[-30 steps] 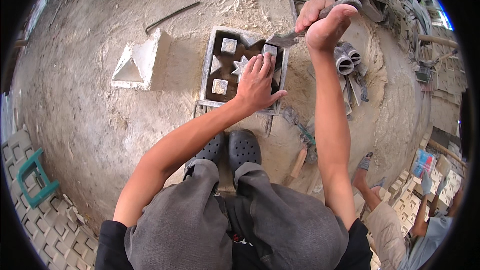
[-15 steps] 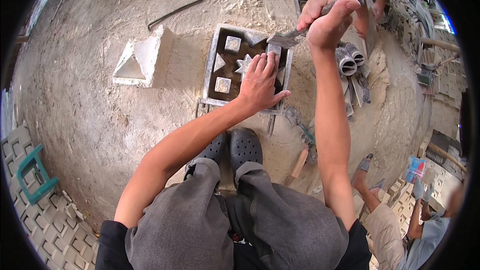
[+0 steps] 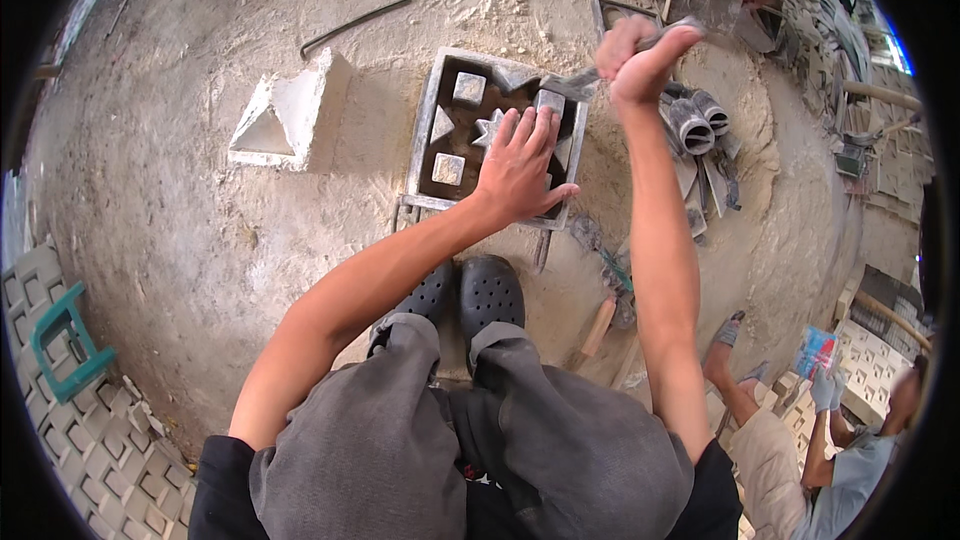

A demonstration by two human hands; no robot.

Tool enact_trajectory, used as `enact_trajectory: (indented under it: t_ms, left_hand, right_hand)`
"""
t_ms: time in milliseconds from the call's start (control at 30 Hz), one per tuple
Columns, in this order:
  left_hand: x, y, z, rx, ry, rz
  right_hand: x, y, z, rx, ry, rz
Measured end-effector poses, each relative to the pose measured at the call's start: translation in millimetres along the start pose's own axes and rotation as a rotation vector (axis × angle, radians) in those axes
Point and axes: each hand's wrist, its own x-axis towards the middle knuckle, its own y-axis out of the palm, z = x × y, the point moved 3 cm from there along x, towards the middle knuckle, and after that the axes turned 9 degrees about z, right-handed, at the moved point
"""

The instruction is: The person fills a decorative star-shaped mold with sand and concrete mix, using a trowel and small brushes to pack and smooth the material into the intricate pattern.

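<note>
A grey square mold with raised inner shapes, among them small squares, triangles and a star, lies on the ground in front of me. My left hand rests across its right side, fingers stretched out over the inner shapes and thumb spread beyond the edge. In my right hand a flat-bladed scraper is gripped by its handle. Its blade reaches the mold's upper right corner; the hand is raised to the right and slightly blurred. Fingers of the left hand hide part of the mold's interior.
A white block with a triangular hollow stands left of the mold, below a bent metal rod. Metal tubes and a wooden-handled tool lie to the right. A gloved co-worker holds a red-and-blue packet; another works at upper right.
My right hand and the scraper have shifted slightly downward and left, while the left hand keeps its place. At upper right the co-worker's arms have drawn back from beside my right hand.
</note>
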Motion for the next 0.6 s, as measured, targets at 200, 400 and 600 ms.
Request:
enact_trajectory:
  t_ms: [200,400,600]
  left_hand:
    - [0.5,-4.4,-2.3,0.03,0.007,-0.029]
    - [-0.5,-5.0,3.9,0.024,0.016,-0.024]
    - [0.2,-12.0,-0.3,-0.032,0.005,0.0]
  right_hand:
    - [-5.5,4.4,2.1,-0.12,-0.083,0.003]
    - [5.6,14.6,12.8,-0.071,0.016,0.128]
    - [-17.5,18.1,-19.1,-0.162,-0.102,0.201]
